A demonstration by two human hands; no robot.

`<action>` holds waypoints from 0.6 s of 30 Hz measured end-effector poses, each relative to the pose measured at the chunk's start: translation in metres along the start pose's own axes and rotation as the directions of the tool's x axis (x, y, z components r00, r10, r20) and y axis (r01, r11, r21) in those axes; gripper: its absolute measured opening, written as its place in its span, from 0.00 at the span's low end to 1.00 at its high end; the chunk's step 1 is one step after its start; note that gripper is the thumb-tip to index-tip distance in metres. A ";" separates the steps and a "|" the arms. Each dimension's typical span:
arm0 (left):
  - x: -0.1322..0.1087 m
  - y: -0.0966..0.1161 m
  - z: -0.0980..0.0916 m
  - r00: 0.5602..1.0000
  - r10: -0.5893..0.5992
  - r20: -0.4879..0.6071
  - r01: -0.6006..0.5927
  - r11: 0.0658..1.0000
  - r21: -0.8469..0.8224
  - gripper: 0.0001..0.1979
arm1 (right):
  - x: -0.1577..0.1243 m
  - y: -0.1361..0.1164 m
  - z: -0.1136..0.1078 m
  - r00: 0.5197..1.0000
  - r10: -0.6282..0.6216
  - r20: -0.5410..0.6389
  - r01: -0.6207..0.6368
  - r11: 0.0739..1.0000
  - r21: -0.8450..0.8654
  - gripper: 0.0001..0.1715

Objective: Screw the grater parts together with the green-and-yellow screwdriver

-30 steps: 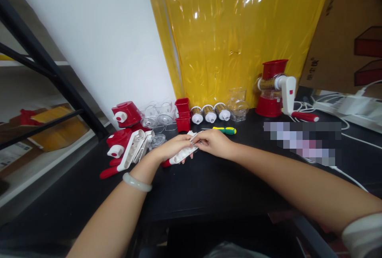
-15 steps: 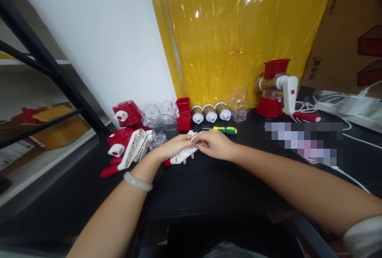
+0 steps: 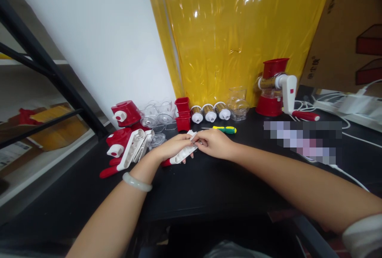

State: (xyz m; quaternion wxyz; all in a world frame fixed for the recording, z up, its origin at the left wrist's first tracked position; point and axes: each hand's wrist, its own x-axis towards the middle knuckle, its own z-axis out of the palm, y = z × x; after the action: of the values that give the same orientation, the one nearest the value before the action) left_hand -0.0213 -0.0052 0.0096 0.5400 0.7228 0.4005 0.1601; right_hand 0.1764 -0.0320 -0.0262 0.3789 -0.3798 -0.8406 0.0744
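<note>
My left hand grips a white crank handle with a red end, holding it down on the black table. My right hand is closed in a pinch at the upper end of the same handle; what its fingertips hold is hidden. Both hands meet at the middle of the table. A green and yellow screwdriver lies just behind my right hand.
Red grater bodies and white crank handles lie at the left. Clear cups, red hoppers and three metal drums line the back. An assembled red grater stands at the right before yellow plastic. Cables lie far right.
</note>
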 end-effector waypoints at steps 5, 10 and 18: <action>0.002 0.000 0.000 0.992 -0.020 -0.124 0.019 1.000 -0.012 0.08 | 0.005 0.010 -0.011 0.989 0.103 -0.102 -0.112 0.990 -0.083 0.08; 0.003 0.006 0.002 0.952 -0.074 -0.296 0.061 0.997 -0.054 0.04 | 0.008 0.023 -0.018 0.984 0.179 0.011 -0.170 0.952 -0.255 0.07; 0.001 0.011 0.006 0.943 -0.111 -0.314 0.103 0.994 -0.042 0.05 | 0.006 0.025 -0.012 0.940 0.254 0.229 -0.159 0.917 -0.365 0.07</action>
State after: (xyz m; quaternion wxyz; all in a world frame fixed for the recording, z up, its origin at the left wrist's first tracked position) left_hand -0.0128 -0.0094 0.0175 0.4859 0.6580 0.5185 0.2492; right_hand 0.1962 -0.0120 -0.0246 0.1784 -0.5133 -0.8392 0.0189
